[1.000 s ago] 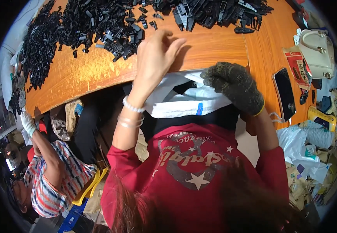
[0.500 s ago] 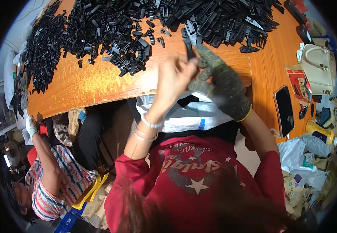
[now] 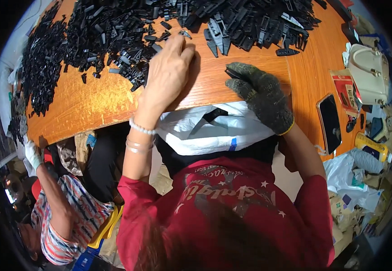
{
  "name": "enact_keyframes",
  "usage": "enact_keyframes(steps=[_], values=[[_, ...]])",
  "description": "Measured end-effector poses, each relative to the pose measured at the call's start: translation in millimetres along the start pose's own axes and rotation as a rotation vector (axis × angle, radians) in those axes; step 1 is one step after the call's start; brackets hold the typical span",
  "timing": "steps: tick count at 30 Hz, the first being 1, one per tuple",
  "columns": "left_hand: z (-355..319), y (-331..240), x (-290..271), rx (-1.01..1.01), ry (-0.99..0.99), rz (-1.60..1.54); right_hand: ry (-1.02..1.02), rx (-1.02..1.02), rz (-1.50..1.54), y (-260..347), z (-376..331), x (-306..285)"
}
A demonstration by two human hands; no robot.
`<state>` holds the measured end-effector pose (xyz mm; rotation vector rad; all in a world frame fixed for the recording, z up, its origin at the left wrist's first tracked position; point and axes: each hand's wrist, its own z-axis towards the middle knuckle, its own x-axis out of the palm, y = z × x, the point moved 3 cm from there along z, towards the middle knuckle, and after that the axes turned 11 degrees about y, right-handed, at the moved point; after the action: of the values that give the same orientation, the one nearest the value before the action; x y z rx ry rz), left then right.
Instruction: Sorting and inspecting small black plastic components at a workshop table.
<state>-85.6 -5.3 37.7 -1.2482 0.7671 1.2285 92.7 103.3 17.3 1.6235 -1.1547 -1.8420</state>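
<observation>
My bare left hand (image 3: 166, 74) reaches onto the table at the near edge of a pile of small black plastic parts (image 3: 128, 61). Its fingers are bent and close together, tips down among the loose pieces; whatever is under them is hidden. My right hand (image 3: 264, 97), in a dark knitted glove, is closed near the table's front edge. Between its thumb and fingers sits a black plastic part (image 3: 235, 77), mostly covered by the glove. Beyond it lie long pointed black plastic pieces (image 3: 217, 38) in a second heap.
A white sack (image 3: 205, 140) lies across my lap below the table edge (image 3: 110, 122). On the right are a phone (image 3: 329, 124), a red packet (image 3: 346, 92) and a pale handbag (image 3: 370, 74). A co-worker's white-gloved hand (image 3: 33, 156) rests at the table's left corner.
My hands were together over the table edge, working on a black part. Now the left has moved forward and left to the small parts, while the right keeps a black part.
</observation>
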Motion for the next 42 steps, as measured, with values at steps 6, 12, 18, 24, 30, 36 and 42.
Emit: enact_keyframes(steps=[6,12,18,24,30,36,42], values=[[-15,-30,26,0.021,0.141,-0.620,-0.077,0.046,0.103,-6,-4,1],[-17,-34,31,-0.199,0.157,-0.816,0.040,-0.006,-0.211,-8,-10,-15],[-17,-34,33,-0.201,0.145,-0.775,0.079,-0.117,-0.387,0,-5,-18],[-19,-36,34,-0.121,0.101,-0.772,0.034,-0.414,-0.682,-7,-2,-6],[-23,-35,36,-0.075,0.067,-0.788,0.356,-0.139,-0.714,20,43,-5],[-23,-32,41,-0.035,0.006,-0.784,0.650,0.140,-0.740,61,52,-13],[-20,-38,36,-0.080,-0.028,-0.773,0.284,-0.287,-0.639,10,8,-3]])
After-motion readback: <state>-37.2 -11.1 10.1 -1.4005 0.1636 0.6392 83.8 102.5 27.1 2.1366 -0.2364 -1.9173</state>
